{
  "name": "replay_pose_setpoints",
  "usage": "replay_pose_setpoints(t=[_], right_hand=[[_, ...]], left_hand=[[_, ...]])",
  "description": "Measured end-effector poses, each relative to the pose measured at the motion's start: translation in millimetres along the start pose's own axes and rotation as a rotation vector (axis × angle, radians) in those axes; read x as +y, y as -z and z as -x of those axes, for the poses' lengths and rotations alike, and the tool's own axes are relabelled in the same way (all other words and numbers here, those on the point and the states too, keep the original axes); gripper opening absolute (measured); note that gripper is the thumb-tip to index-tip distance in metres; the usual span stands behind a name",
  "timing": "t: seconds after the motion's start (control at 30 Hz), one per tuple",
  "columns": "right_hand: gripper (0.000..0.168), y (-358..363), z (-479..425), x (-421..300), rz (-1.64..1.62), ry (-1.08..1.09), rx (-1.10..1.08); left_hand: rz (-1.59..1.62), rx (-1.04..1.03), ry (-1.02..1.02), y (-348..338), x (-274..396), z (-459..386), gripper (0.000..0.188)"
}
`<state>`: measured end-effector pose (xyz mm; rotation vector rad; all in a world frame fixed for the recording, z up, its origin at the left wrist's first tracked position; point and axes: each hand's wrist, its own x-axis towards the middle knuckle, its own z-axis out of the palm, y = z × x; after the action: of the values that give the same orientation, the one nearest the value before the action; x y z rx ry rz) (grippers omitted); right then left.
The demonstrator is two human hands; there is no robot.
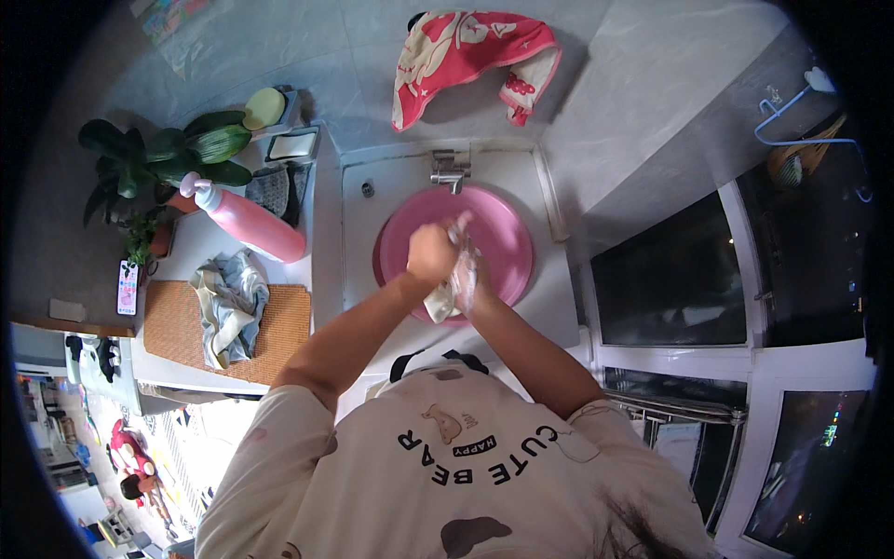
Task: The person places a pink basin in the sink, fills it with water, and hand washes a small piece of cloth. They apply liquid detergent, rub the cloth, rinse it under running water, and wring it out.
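Observation:
A pink plastic basin sits in the white sink under a chrome faucet. Over it, my hands press together on a small whitish cloth with soap lather about it. My left hand is closed in a fist against the cloth. White suds coat my right hand, which grips the cloth from the other side. One end of the cloth hangs below my hands near the basin's front rim; the rest is hidden between them.
On the left counter stand a pink pump bottle, a soap bar in a dish and a potted plant. A crumpled cloth lies on a woven mat. A red towel hangs above. A person is far left.

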<state>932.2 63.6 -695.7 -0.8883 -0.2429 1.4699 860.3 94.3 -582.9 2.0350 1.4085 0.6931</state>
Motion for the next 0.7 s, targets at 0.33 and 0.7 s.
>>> replay_pose_setpoints(t=[0.33,0.7], right_hand=[[0.037,-5.4,5.4,-15.7,-0.319,-0.033,-0.602],[0.038,-43.2,38.1,-86.0,0.324,-0.069,-0.136]], left_hand=[[0.013,0.169,-0.421,-21.9,-11.8,30.0,0.026],[0.811,-0.530,0.149,25.8,-78.1,-26.2,0.043]])
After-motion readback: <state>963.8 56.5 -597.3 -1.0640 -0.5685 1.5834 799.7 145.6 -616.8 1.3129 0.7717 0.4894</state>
